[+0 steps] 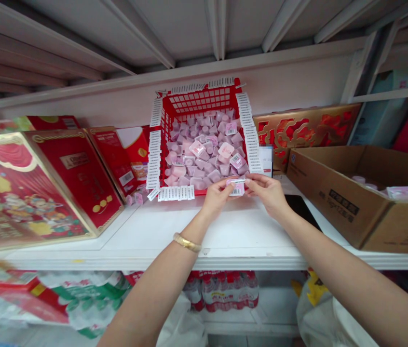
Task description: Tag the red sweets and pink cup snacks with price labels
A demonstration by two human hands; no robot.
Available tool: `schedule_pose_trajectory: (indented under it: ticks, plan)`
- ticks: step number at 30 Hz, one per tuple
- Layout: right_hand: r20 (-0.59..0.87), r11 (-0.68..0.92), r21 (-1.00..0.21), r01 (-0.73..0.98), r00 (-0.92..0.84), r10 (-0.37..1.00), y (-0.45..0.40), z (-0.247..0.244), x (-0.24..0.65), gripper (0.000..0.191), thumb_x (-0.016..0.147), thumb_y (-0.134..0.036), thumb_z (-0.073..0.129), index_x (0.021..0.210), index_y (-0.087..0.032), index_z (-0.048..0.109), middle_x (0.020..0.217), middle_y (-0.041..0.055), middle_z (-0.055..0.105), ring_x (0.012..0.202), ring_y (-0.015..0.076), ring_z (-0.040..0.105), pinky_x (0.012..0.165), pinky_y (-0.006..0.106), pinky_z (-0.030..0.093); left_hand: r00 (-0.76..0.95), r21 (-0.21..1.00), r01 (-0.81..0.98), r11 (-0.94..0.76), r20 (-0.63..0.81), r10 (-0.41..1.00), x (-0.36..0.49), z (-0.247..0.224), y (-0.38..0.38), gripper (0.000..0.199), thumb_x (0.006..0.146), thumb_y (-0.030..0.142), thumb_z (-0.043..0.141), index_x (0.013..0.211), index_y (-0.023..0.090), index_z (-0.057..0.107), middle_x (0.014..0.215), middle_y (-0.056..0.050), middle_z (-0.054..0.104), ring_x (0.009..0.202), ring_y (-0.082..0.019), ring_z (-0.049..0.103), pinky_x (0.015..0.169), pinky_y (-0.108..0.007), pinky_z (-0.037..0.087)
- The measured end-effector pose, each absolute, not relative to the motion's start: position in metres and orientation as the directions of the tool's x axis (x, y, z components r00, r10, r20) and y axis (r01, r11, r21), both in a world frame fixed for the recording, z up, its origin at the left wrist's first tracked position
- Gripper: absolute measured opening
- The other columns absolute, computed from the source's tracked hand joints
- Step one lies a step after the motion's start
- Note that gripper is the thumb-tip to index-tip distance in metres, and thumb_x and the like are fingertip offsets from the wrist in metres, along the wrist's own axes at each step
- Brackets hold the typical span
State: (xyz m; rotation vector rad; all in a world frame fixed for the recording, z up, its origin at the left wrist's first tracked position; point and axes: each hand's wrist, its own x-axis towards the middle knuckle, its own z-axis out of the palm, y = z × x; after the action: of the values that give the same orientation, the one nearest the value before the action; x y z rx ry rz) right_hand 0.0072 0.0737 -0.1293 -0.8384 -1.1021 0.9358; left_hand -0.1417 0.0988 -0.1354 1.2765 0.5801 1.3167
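Between my two hands, just in front of the red basket [204, 99], is a small pink jelly cup [238, 191] with its lid side up. My left hand [217, 195] grips the cup from its left side. At the cup's upper right edge, the fingers of my right hand [267, 193] are pinched together on a white sticker label [239, 181] lying along the lid. The basket is heaped with pale pink jelly cups [200, 161]. Rows of white barcode stickers [249, 130] line its rims, and a few hang at the front edge.
Red and gold gift boxes [37, 188] stand on the left of the white shelf [153, 241]. At right sit an open cardboard carton [356, 207] and a dark flat object [301, 210]. Bottled drinks [225, 291] fill part of the lower level. Metal beams [218, 29] run overhead.
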Motion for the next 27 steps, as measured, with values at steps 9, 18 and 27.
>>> schedule_pose_trajectory:
  ticks: [9, 18, 27]
  plan:
    - [0.406, 0.416, -0.906, -0.072, 0.122, 0.906, 0.0705, -0.1277, 0.004, 0.031, 0.052, -0.04, 0.078, 0.065, -0.019, 0.059, 0.055, -0.0029, 0.059, 0.048, 0.0106, 0.052, 0.046, 0.024, 0.045, 0.298, 0.94, -0.217, -0.265, 0.322, 0.899, -0.1419, -0.1382, 0.0991, 0.039, 0.063, 0.037, 0.078, 0.094, 0.013, 0.076, 0.086, -0.006, 0.074, 0.071, -0.018, 0.065, 0.06, -0.032, 0.057]
    - [0.423, 0.431, -0.899, -0.074, 0.108, 0.9, 0.0724, -0.13, 0.0054, 0.022, 0.057, -0.036, 0.071, 0.066, -0.02, 0.059, 0.054, -0.0034, 0.059, 0.049, 0.0114, 0.052, 0.048, 0.025, 0.046, 0.317, 0.94, -0.246, -0.236, 0.308, 0.897, -0.1419, -0.1396, 0.0998, 0.034, 0.062, 0.033, 0.077, 0.09, 0.013, 0.076, 0.084, -0.005, 0.074, 0.072, -0.019, 0.067, 0.067, -0.036, 0.058]
    - [0.449, 0.452, -0.891, -0.027, 0.081, 0.89, 0.0747, -0.1321, 0.0059, 0.017, 0.06, -0.032, 0.068, 0.068, -0.019, 0.059, 0.056, -0.0028, 0.058, 0.051, 0.0121, 0.053, 0.052, 0.026, 0.045, 0.313, 0.934, -0.248, -0.257, 0.328, 0.891, -0.1421, -0.1421, 0.1036, 0.037, 0.06, 0.034, 0.079, 0.089, 0.013, 0.076, 0.081, -0.005, 0.073, 0.071, -0.019, 0.066, 0.064, -0.035, 0.058]
